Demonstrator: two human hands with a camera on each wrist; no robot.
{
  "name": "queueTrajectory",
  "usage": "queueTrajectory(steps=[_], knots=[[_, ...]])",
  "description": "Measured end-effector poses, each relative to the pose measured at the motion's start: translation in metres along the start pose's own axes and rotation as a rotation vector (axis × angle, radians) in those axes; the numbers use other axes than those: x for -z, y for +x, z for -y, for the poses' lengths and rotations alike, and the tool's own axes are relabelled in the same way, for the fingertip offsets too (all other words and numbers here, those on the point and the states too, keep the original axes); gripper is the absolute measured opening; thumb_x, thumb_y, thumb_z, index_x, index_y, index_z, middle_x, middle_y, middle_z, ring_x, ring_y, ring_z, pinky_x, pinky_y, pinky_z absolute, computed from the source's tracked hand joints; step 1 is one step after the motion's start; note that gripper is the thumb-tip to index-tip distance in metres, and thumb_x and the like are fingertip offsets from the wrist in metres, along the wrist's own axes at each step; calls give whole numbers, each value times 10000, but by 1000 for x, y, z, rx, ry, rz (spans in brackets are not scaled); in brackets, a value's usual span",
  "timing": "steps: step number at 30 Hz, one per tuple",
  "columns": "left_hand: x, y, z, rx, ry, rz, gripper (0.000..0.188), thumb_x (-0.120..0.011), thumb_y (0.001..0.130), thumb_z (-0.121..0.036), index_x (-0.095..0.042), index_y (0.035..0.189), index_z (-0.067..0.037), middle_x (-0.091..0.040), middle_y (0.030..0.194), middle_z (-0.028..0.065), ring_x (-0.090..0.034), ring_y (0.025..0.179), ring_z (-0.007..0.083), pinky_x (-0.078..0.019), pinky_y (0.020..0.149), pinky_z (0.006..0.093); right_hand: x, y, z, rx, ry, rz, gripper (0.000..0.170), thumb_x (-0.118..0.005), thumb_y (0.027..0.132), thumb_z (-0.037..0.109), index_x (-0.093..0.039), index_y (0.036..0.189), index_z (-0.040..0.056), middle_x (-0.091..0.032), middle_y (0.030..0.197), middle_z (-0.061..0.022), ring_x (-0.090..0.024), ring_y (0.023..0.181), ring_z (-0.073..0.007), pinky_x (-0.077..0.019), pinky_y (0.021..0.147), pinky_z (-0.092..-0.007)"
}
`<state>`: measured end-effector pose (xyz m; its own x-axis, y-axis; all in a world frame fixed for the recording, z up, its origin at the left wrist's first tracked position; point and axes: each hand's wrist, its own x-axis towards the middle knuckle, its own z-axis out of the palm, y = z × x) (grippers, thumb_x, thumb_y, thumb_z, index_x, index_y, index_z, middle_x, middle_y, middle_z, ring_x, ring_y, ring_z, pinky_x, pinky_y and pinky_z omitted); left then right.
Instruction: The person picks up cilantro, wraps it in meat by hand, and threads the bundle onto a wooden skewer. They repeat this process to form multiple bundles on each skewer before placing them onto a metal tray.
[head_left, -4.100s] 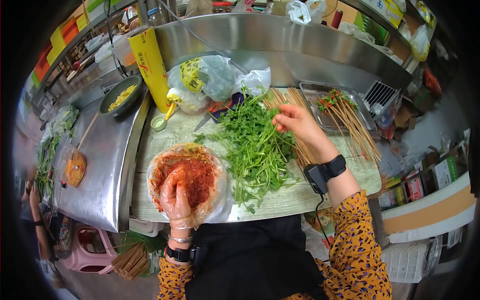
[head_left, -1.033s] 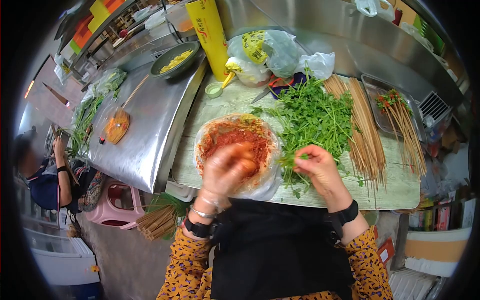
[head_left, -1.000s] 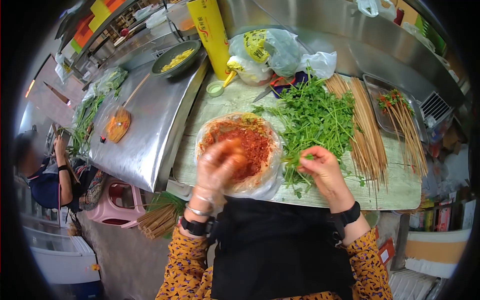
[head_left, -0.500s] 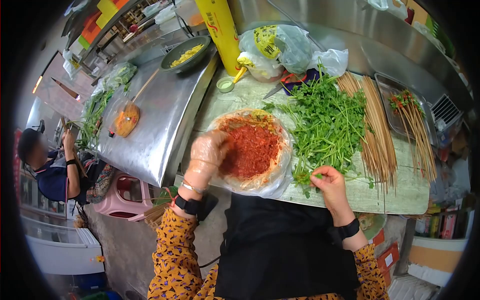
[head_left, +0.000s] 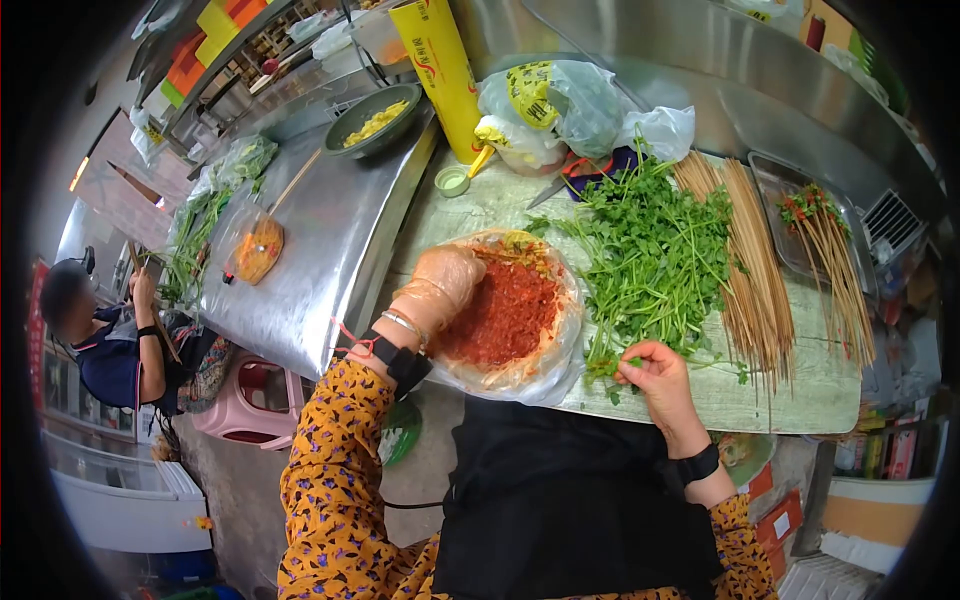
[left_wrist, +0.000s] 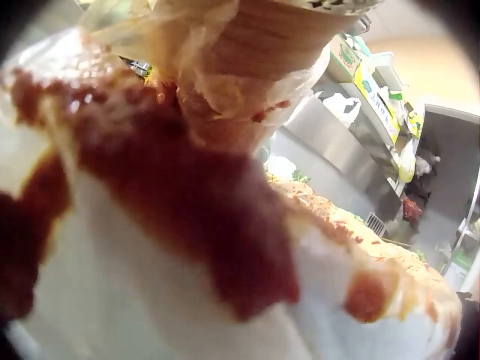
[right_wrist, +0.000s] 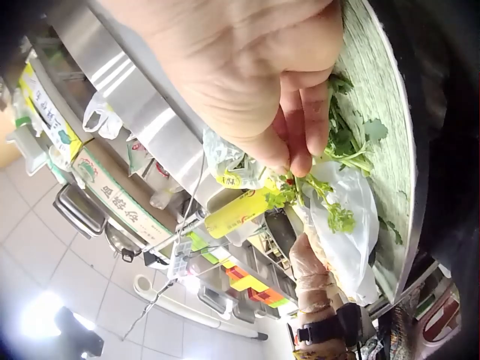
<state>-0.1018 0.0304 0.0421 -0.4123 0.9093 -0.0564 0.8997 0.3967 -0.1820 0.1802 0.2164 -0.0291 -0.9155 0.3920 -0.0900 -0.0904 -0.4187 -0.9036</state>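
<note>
My left hand, in a clear plastic glove smeared red, bends over the left rim of a plastic-lined bowl in the head view. Chopped red chili paste fills the bowl; the left fingertips are hidden behind the hand. In the left wrist view, red smears coat the plastic below the glove. My bare right hand pinches a small cilantro bunch between thumb and fingers, right of the bowl near the table's front edge. Its leaves stick out past the fingertips. A large cilantro pile lies behind it.
Bare wooden skewers lie right of the pile. Skewers tipped with red and green food rest on a metal tray. Behind stand plastic bags, scissors and a yellow tube. A seated person is at far left.
From over the back of the pile, my right hand has come to the front edge with cilantro pinched. My left hand has shifted from the paste's middle to the bowl's left rim.
</note>
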Motion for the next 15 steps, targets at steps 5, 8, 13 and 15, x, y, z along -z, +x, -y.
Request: queueTrajectory(steps=[5,8,13,15], knots=[[-6,-12,14,109,-592,-242,131,-585,775,-120,-667,850,-53,-654,746,91,-594,616,226,-467,572,331,1,-1,2,-8,1,-4,111,-600,819,-31,-574,926,-10,-605,844,-64,-613,757,-133,-513,705,-248],[34,-28,-4,540,-1264,-61,133,-579,825,-125,-657,868,-27,-631,699,36,-525,522,111,-411,486,229,-1,-2,4,-17,10,-6,113,-602,816,-33,-573,923,-11,-604,845,-63,-611,760,-132,-515,705,-246],[30,-51,-18,575,-1816,-149,165,-560,865,-78,-603,982,31,-648,894,92,-618,717,133,-503,631,208,-3,-1,4,3,15,-37,123,-612,804,-40,-573,916,-6,-603,848,-61,-607,753,-127,-517,699,-242],[26,-56,-29,449,-1954,-195,183,-555,863,-63,-595,1006,44,-636,961,108,-618,816,159,-504,721,237,-4,1,9,-4,7,11,137,-621,791,-50,-581,912,0,-599,880,-55,-595,790,-121,-505,721,-242]])
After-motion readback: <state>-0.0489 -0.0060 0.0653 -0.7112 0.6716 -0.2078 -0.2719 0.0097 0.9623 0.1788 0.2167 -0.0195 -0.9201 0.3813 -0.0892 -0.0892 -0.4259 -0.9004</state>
